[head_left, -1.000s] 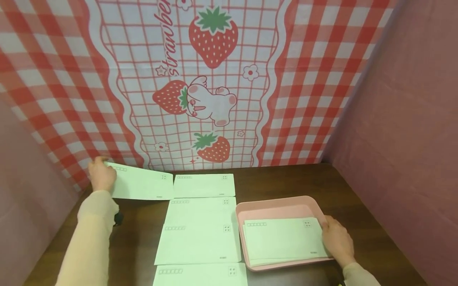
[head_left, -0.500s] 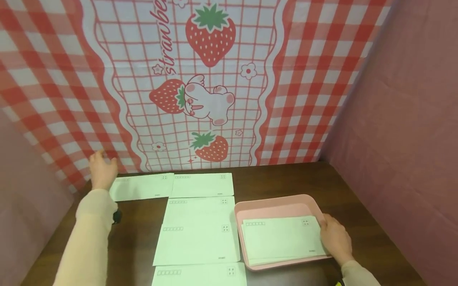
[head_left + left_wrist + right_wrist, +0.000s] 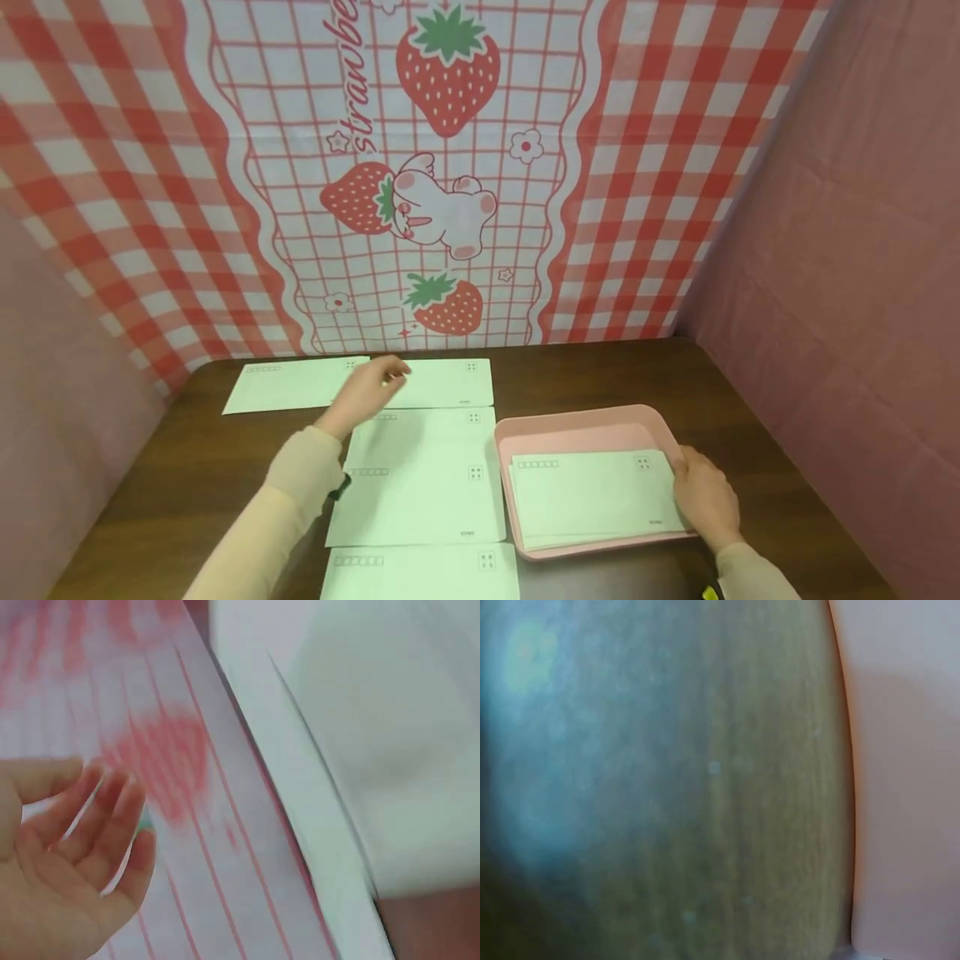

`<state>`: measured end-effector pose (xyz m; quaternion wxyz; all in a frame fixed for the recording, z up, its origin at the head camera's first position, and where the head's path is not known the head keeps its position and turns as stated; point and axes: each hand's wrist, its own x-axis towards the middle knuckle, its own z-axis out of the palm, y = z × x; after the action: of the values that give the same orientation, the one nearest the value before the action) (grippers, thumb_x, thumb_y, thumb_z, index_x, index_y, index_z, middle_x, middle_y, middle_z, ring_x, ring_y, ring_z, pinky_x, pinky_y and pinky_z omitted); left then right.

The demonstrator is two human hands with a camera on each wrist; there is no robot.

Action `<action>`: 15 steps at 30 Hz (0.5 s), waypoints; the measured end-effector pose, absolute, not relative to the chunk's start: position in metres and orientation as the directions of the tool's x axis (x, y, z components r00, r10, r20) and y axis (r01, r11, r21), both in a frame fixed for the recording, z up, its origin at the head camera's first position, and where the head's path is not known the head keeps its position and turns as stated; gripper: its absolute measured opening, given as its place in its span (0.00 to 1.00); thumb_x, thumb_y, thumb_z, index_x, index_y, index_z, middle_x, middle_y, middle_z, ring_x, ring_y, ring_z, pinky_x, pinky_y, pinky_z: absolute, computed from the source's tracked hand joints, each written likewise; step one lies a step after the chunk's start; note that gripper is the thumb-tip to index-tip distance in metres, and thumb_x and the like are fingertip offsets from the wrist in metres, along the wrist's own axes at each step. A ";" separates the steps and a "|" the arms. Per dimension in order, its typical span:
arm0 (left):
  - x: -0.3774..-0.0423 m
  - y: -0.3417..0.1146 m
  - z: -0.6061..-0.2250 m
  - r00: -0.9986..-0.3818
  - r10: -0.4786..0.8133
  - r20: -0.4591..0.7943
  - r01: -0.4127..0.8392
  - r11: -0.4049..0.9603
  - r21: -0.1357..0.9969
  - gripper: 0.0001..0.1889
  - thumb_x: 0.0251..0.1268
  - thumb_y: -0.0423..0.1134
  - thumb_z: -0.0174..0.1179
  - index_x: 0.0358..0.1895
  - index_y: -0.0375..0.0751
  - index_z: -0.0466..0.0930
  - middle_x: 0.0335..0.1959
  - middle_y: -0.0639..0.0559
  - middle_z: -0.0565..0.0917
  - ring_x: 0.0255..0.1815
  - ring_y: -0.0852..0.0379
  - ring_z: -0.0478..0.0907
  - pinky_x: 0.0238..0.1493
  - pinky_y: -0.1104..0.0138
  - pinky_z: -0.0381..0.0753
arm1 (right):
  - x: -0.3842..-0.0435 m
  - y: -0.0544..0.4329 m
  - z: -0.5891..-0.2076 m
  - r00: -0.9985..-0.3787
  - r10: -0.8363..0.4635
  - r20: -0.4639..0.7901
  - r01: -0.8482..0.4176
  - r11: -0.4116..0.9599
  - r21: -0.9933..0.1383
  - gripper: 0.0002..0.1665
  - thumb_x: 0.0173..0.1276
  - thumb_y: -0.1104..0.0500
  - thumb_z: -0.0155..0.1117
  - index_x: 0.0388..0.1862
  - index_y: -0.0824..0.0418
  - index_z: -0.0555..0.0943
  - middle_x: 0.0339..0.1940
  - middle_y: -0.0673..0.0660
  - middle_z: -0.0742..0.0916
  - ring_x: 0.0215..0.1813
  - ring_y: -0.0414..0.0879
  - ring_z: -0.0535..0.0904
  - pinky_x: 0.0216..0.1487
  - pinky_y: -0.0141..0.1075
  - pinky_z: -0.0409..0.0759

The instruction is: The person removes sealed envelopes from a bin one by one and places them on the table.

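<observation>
My left hand (image 3: 369, 387) hangs over the back row of white envelopes, its fingers loosely bent with nothing between them, as the left wrist view also shows. Beneath it, the inner ends of the back left envelope (image 3: 281, 386) and the back middle envelope (image 3: 446, 383) are partly covered. Toward me, more envelopes run in a column: one envelope (image 3: 442, 429), a nearer one (image 3: 427, 508) and a front one (image 3: 427, 577). My right hand (image 3: 707, 496) grips the right rim of a pink tray (image 3: 577, 437), in which a small stack of envelopes (image 3: 600, 500) lies.
A dark wooden table (image 3: 217, 467) carries everything. Behind it rises a red checked strawberry cloth (image 3: 622, 208), close to the back envelopes. Pink cloth (image 3: 840, 292) borders the right side. In the right wrist view, the tray's wall (image 3: 907, 810) stands beside the wood.
The left hand lowered the back left envelope flat onto the table, let go of it, then swung right over the back row. The right hand has stayed at the tray.
</observation>
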<state>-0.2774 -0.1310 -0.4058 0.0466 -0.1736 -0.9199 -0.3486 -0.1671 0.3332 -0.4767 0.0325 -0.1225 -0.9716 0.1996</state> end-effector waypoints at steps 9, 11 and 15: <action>-0.238 -0.026 -0.418 -0.759 0.645 0.092 0.598 0.633 0.492 0.10 0.61 0.38 0.57 0.45 0.43 0.79 0.39 0.55 0.82 0.38 0.60 0.77 0.41 0.67 0.76 | -0.170 0.329 -0.477 -0.970 0.243 0.006 0.219 0.886 -0.409 0.23 0.72 0.57 0.39 0.61 0.68 0.64 0.55 0.73 0.73 0.52 0.72 0.70 0.44 0.60 0.69; -0.233 -0.011 -0.423 -0.738 0.672 0.056 0.628 0.654 0.423 0.12 0.61 0.41 0.58 0.47 0.44 0.78 0.41 0.56 0.82 0.40 0.61 0.78 0.43 0.68 0.76 | -0.169 0.329 -0.477 -0.969 0.249 -0.001 0.228 0.885 -0.405 0.23 0.72 0.57 0.39 0.61 0.68 0.64 0.55 0.73 0.73 0.52 0.72 0.70 0.44 0.60 0.70; -0.222 0.017 -0.430 -0.731 0.680 -0.062 0.644 0.717 0.265 0.24 0.55 0.53 0.60 0.54 0.46 0.74 0.52 0.55 0.77 0.57 0.58 0.71 0.62 0.58 0.63 | -0.167 0.332 -0.477 -0.964 0.266 0.002 0.243 0.883 -0.401 0.23 0.71 0.57 0.39 0.61 0.67 0.65 0.55 0.73 0.73 0.52 0.73 0.70 0.43 0.60 0.70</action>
<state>-0.2215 0.0169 -0.4300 -0.0778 -0.3585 -0.9233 -0.1135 -0.1674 0.3321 -0.4772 0.0283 -0.1313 -0.9699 0.2029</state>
